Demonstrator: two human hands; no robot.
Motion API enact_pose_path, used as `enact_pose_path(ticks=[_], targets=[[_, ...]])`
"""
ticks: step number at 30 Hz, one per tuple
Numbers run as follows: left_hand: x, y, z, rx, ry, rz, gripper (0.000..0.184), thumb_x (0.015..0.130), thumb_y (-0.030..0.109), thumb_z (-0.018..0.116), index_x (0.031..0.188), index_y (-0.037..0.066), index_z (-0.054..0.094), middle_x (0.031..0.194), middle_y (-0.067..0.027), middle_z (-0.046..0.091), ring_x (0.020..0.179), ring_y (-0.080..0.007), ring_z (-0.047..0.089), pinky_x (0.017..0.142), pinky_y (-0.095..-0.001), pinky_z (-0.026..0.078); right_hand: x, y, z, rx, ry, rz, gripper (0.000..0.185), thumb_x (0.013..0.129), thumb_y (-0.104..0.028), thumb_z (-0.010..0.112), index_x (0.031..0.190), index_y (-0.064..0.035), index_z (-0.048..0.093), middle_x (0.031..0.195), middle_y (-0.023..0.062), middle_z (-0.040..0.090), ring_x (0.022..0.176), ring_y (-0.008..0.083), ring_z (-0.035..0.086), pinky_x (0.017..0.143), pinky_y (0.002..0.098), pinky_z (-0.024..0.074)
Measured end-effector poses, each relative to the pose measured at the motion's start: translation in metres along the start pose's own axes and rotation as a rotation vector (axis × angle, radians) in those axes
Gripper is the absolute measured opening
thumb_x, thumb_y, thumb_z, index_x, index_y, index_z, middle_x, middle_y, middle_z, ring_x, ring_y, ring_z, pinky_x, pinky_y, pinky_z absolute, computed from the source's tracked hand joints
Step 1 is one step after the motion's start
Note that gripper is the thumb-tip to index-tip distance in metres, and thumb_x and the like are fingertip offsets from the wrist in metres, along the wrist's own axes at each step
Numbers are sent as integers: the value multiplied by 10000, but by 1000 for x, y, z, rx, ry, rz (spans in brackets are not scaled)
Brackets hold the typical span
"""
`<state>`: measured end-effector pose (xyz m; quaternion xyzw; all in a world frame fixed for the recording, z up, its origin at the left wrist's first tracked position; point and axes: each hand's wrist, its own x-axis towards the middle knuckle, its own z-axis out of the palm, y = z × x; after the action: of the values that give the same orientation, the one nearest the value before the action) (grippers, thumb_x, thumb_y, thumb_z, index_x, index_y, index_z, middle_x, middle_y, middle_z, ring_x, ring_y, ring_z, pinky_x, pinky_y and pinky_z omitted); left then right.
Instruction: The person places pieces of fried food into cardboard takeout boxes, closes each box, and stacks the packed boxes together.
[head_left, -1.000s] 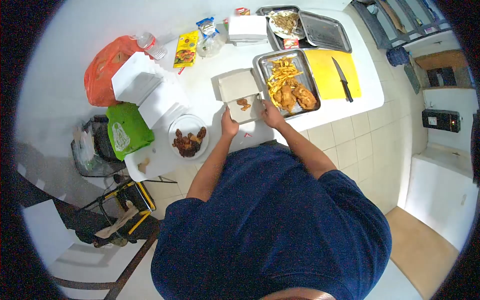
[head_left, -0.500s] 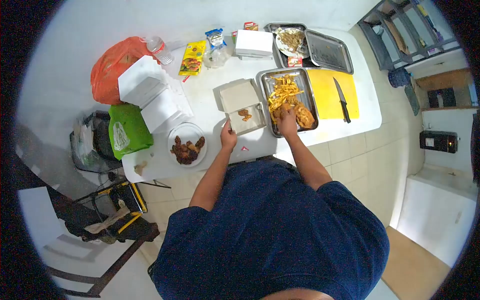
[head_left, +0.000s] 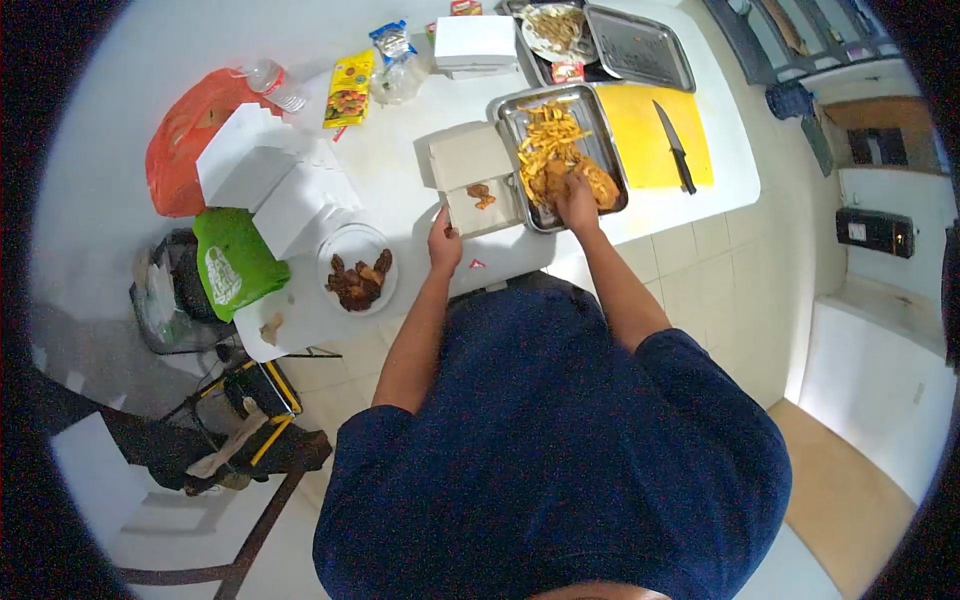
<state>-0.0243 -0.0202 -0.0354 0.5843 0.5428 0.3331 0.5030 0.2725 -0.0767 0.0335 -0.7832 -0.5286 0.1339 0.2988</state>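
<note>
Golden-brown fried chicken (head_left: 603, 187) lies under my right hand (head_left: 577, 205), its fingers reaching down onto the pieces at the near end of the metal tray (head_left: 585, 106); whether they pinch one or only rest there I cannot tell. The coating looks rough and lumpy, and a loose heap of yellow fries (head_left: 548, 130) fills the far end. My left hand (head_left: 444, 243) pinches the near left side of an open box (head_left: 468, 160), pale inside, its lid laid back and one small brown piece (head_left: 481, 196) sitting in its base. Further left on the tabletop (head_left: 400, 160), a white plate (head_left: 350, 238) carries much darker pieces (head_left: 360, 287); right of the tray, a black-handled knife (head_left: 675, 147) lies on a yellow board (head_left: 635, 130)
</note>
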Motion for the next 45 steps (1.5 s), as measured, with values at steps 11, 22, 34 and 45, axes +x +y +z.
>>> enact_pose_path(ticks=[11,22,34,45], targets=[[-16,23,-4,26,-62,-108,602,844,-41,534,1418,86,405,1061,-109,664,928,-170,623,839,-288,478,-8,10,0,69,18,89,428,724,-26,657,1140,43,585,1049,213,570,961,391,566,865,415,478],[-13,14,-5,-31,-82,-103,641,817,-59,542,1421,115,415,1003,-109,669,837,-155,618,781,-282,487,6,11,-6,18,23,60,342,753,-73,656,1081,19,622,1049,220,588,979,398,578,879,432,476],[-19,39,-13,235,-126,-296,635,834,-37,562,1423,155,421,920,-104,661,810,-161,619,764,-295,494,90,30,-22,-399,34,131,272,788,-244,639,971,-48,683,948,178,657,858,377,634,769,475,513],[-24,38,-12,341,-63,-229,574,842,-7,574,1382,164,482,864,-128,661,748,-207,625,759,-328,502,99,29,-8,-427,-225,361,302,852,-340,593,1035,-115,676,1094,112,651,1103,321,555,912,523,408]])
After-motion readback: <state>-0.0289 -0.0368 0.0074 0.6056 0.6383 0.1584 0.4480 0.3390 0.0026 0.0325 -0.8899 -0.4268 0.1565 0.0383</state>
